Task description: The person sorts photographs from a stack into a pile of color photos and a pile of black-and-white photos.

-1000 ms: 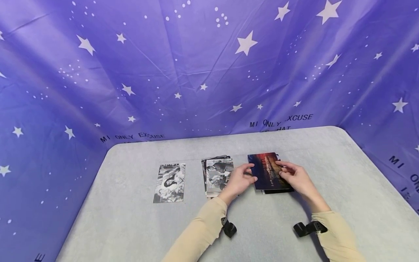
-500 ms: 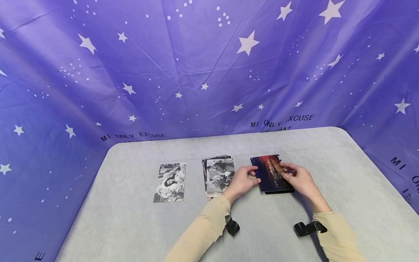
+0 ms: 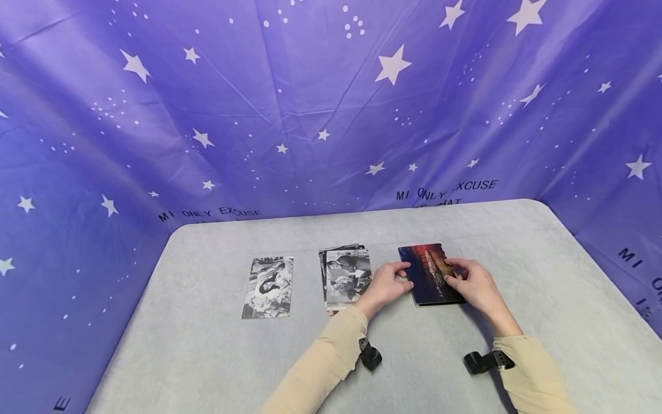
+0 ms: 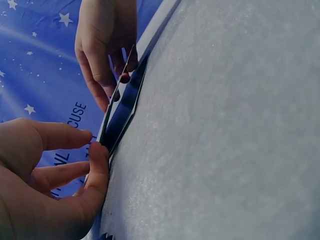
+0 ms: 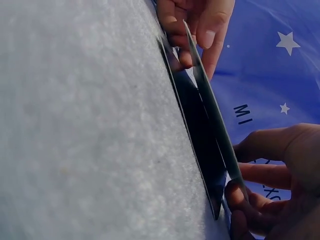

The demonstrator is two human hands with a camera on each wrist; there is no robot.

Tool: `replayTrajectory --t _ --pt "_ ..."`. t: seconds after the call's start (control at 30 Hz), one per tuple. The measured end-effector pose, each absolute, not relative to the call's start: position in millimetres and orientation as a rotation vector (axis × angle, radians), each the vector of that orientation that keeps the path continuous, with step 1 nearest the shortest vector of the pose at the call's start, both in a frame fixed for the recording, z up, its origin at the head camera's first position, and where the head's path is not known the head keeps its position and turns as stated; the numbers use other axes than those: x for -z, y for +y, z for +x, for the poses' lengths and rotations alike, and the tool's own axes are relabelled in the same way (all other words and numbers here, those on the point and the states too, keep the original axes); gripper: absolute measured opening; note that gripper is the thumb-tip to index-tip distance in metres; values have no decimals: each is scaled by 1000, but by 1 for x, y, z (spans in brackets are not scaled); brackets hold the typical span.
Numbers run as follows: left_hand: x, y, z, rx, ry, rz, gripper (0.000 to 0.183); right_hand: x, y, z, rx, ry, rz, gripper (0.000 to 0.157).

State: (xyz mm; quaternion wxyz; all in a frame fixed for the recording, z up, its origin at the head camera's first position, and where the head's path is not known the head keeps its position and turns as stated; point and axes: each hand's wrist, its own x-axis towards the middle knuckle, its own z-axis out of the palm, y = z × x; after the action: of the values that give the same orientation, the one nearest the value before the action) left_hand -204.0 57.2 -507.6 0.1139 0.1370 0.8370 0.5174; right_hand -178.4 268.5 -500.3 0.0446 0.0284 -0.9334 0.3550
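Note:
A glossy photo (image 3: 429,282), dark blue and red with a lit-up scene, lies over a dark card or stack at the right of the table. My right hand (image 3: 473,284) pinches its right edge, thumb on top. At the left edge, my left hand (image 3: 385,284) holds it between thumb and fingers. Seen edge-on in the right wrist view, the photo (image 5: 212,117) is raised at a slight angle above a dark card (image 5: 192,125), with a narrow gap between them. The left wrist view shows the same gap above the lower dark card (image 4: 125,112).
Left of my hands lies a stack of black-and-white photos (image 3: 345,276), partly covered by my left hand. One separate black-and-white photo (image 3: 268,287) lies farther left. The grey table (image 3: 207,356) ends at a purple star-patterned cloth (image 3: 320,167).
The colour photo has shifted slightly right and down, so it now covers the dark layer beneath almost fully. My left hand moved right with it; the right hand barely moved.

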Motion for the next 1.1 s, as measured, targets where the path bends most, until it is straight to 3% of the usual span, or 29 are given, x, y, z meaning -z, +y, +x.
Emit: replayTrajectory --t 0.63,1.1 --pt "507 58 -207 -1509 2419 418 49 503 268 -180 -1043 -2842 81 41" --pt "502 41 -202 -1830 2051 364 36 497 262 -176 -1091 -2804 89 40"
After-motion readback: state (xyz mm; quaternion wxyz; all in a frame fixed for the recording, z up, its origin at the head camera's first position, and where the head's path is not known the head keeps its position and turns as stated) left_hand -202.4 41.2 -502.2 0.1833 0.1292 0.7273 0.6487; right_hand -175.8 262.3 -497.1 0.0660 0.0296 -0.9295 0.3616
